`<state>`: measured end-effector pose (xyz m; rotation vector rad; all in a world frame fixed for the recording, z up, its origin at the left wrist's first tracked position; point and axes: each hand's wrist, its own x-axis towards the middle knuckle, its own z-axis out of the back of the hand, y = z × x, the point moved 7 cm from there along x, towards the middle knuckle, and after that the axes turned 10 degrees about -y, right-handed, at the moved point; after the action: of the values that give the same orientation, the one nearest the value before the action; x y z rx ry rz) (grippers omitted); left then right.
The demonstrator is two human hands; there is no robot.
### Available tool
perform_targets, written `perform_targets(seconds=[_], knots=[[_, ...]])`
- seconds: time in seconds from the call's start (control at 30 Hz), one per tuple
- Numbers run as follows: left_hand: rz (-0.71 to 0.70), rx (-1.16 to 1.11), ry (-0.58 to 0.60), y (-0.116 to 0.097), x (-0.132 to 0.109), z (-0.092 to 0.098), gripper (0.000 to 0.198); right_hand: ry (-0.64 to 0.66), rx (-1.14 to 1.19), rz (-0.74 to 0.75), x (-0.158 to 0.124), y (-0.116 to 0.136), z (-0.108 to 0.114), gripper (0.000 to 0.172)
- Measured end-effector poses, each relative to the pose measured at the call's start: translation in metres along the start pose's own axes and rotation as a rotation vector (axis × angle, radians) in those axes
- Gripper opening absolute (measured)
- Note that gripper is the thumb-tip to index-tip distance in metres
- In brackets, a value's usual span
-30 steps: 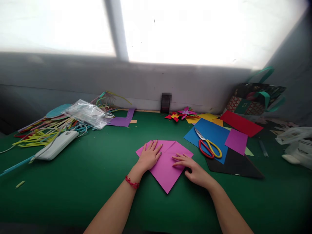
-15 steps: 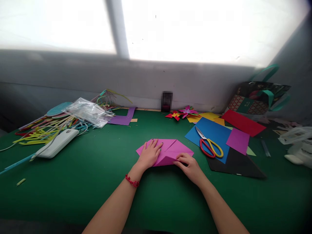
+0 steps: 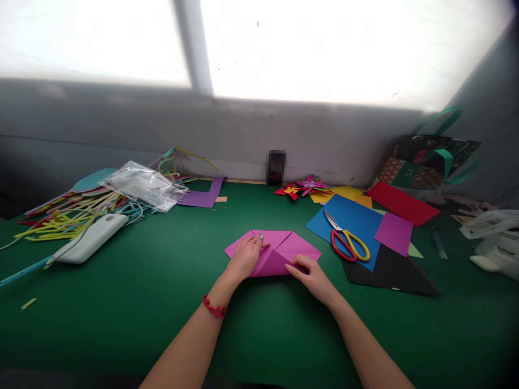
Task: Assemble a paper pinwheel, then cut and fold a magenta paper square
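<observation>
A folded sheet of pink paper [image 3: 279, 243] lies on the green table in front of me, with pointed left and right ends and creased flaps. My left hand [image 3: 246, 255] rests on its left part, fingers stretched forward over the paper and slightly bent. At the near right edge my right hand [image 3: 310, 273] pinches a flap between thumb and fingers; this flap is turned up and over toward the middle. Some fingertips of the right hand are hidden behind the hand itself.
Red-and-yellow-handled scissors [image 3: 349, 246] lie on a blue sheet [image 3: 320, 221] to the right, among other coloured sheets. Folded paper flowers [image 3: 310, 185] sit at the back. Leftward are a white power strip [image 3: 91, 240], pipe cleaners and a clear plastic bag [image 3: 141, 183].
The near flap has been folded further up and over the paper by my right hand. My left hand has drawn its fingers closer together and shifted slightly left. The view has moved a little.
</observation>
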<state>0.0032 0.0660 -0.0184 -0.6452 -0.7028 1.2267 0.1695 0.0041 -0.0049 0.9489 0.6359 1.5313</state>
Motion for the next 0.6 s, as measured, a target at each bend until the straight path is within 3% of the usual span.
perform_targets(seconds=[0.2, 0.37, 0.6], knots=[[-0.031, 0.154, 0.067, 0.001, -0.002, -0.004, 0.061, -0.085, -0.126, 0.07, -0.004, 0.005, -0.003, 0.037], [-0.007, 0.163, 0.094, 0.0, -0.002, -0.004, 0.062, -0.177, -0.208, 0.01, -0.001, -0.003, -0.007, 0.035], [-0.073, 0.315, 0.143, -0.004, -0.006, -0.004, 0.043, -0.2, -0.376, -0.05, 0.002, -0.005, -0.011, 0.03]])
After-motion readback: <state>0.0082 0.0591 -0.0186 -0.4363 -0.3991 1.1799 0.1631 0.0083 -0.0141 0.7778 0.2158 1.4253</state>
